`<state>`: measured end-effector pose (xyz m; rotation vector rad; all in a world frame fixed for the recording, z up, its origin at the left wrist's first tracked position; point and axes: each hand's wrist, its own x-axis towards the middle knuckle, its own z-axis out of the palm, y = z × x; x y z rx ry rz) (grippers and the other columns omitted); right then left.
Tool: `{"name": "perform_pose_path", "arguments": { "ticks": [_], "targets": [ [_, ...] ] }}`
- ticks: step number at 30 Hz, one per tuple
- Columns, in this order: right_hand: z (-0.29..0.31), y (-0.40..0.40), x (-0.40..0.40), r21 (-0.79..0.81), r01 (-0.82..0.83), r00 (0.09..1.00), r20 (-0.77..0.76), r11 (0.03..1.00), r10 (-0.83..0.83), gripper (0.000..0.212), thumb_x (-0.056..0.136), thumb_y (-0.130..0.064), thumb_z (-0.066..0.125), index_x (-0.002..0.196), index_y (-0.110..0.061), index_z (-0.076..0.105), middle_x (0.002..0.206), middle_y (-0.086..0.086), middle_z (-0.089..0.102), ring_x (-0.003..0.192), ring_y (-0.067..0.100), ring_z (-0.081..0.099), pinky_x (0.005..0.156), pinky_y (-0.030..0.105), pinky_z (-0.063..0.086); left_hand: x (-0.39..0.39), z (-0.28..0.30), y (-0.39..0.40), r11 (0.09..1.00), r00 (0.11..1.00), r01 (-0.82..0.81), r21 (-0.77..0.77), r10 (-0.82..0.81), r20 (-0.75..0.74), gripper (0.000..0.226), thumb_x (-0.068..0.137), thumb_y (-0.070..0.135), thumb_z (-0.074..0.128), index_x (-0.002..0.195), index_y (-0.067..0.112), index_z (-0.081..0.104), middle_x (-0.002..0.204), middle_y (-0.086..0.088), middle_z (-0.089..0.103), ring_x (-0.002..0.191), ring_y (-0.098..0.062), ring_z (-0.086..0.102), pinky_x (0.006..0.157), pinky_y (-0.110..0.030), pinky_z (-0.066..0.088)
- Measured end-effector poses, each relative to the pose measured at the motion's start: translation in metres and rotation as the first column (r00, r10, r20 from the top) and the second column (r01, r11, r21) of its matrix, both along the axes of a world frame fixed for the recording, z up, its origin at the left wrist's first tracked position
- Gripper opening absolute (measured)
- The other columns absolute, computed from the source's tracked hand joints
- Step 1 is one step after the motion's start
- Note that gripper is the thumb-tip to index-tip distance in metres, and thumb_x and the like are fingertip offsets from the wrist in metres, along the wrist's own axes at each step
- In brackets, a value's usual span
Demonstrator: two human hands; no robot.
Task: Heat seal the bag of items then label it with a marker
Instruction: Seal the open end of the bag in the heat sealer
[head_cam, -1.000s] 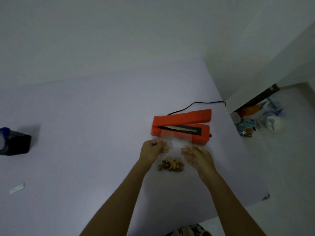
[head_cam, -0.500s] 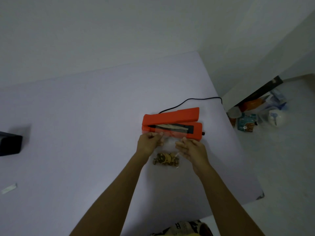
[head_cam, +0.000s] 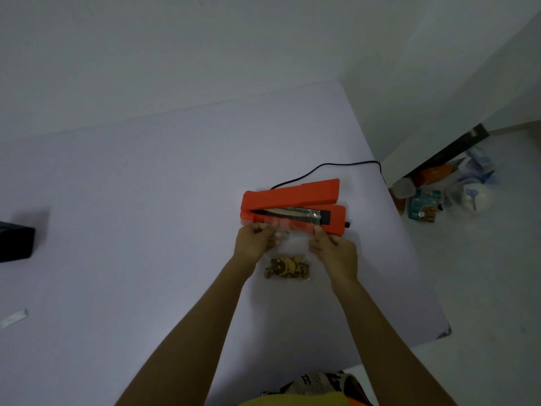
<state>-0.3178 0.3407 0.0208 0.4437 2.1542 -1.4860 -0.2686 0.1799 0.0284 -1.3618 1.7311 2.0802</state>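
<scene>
Both hands pinch the clear bag by its far corners, the left hand on the left corner, the right hand on the right. Its open edge lies over the sealer (lid raised); the brown items sit nearer, on the table.

A plain room in a home, it seems, serving as a makeshift packing spot. A pale table stands in a corner of bare white walls, with household clutter heaped on the tiled floor beside it, bottles and packets among it, and an orange heat sealer plugged in by its black cord.
</scene>
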Motion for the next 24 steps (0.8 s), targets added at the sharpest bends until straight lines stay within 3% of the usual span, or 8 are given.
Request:
{"name": "perform_pose_path", "arguments": {
  "ticks": [3, 5, 7, 9, 13, 19, 24],
  "targets": [
    [0.012, 0.006, -0.004, 0.310, -0.110, 0.974, -0.156, 0.944, 0.165, 0.048, 0.091, -0.052, 0.052, 0.066, -0.014, 0.067, 0.065, 0.005, 0.069, 0.061, 0.020, 0.066, 0.061, 0.033, 0.052, 0.000, 0.001, -0.001, 1.000, 1.000, 0.004, 0.002, -0.004, -0.012, 0.018, 0.090, 0.023, 0.063, 0.082, 0.007, 0.068, 0.072, 0.001, 0.068, 0.062, -0.007, 0.065, 0.050, -0.012, 0.051],
    [0.027, 0.010, -0.010, 0.448, -0.005, 0.919, -0.350, 0.894, 0.180, 0.047, 0.094, -0.050, 0.047, 0.061, -0.018, 0.056, 0.056, -0.006, 0.057, 0.050, 0.011, 0.055, 0.051, 0.026, 0.042, -0.001, 0.001, 0.000, 1.000, 1.000, 0.005, -0.002, -0.005, -0.019, 0.018, 0.090, 0.022, 0.063, 0.077, 0.010, 0.067, 0.070, 0.001, 0.068, 0.062, -0.008, 0.065, 0.051, -0.012, 0.052],
    [0.045, 0.009, -0.016, 0.360, 0.112, 0.844, -0.527, 0.926, 0.103, 0.039, 0.095, -0.047, 0.047, 0.068, -0.020, 0.055, 0.058, -0.013, 0.050, 0.051, 0.004, 0.048, 0.051, 0.021, 0.039, -0.002, 0.000, 0.000, 1.000, 1.000, 0.010, -0.005, -0.010, -0.014, 0.019, 0.090, 0.022, 0.063, 0.074, 0.012, 0.067, 0.070, 0.002, 0.069, 0.066, -0.011, 0.066, 0.058, -0.016, 0.056],
    [0.064, 0.004, -0.021, 0.203, 0.097, 0.789, -0.612, 0.974, 0.050, 0.028, 0.095, -0.046, 0.048, 0.088, -0.022, 0.061, 0.071, -0.016, 0.055, 0.063, 0.005, 0.054, 0.059, 0.015, 0.044, -0.002, -0.002, -0.001, 1.000, 1.000, 0.015, 0.007, -0.015, -0.016, 0.019, 0.090, 0.023, 0.064, 0.075, 0.013, 0.068, 0.073, 0.000, 0.070, 0.072, -0.016, 0.068, 0.071, -0.026, 0.059],
    [0.089, -0.008, -0.030, 0.095, -0.074, 0.801, -0.587, 0.993, 0.116, 0.037, 0.087, -0.049, 0.058, 0.115, -0.024, 0.058, 0.089, -0.006, 0.057, 0.078, 0.002, 0.054, 0.067, 0.006, 0.043, -0.004, -0.004, -0.002, 1.000, 1.000, 0.016, 0.008, -0.015, -0.027, 0.017, 0.090, 0.023, 0.063, 0.075, 0.014, 0.067, 0.077, 0.000, 0.070, 0.075, -0.018, 0.068, 0.078, -0.032, 0.058],
    [0.077, -0.004, -0.033, 0.208, -0.046, 0.809, -0.566, 0.977, 0.159, 0.023, 0.090, -0.038, 0.061, 0.106, -0.022, 0.063, 0.095, 0.000, 0.058, 0.074, 0.003, 0.052, 0.062, 0.001, 0.040, -0.004, -0.009, -0.002, 1.000, 1.000, 0.014, -0.001, -0.014, -0.017, 0.016, 0.089, 0.026, 0.065, 0.078, 0.015, 0.067, 0.082, -0.004, 0.071, 0.085, -0.026, 0.070, 0.082, -0.038, 0.058],
    [0.056, 0.009, -0.032, 0.297, -0.015, 0.860, -0.483, 0.955, 0.163, 0.025, 0.092, -0.036, 0.059, 0.107, -0.017, 0.063, 0.097, 0.000, 0.057, 0.072, -0.002, 0.052, 0.060, 0.003, 0.038, -0.003, -0.009, -0.003, 1.000, 0.999, 0.003, 0.009, -0.002, -0.035, 0.016, 0.089, 0.023, 0.066, 0.075, 0.015, 0.067, 0.078, -0.002, 0.070, 0.076, -0.020, 0.069, 0.080, -0.036, 0.059]
  ]
}}
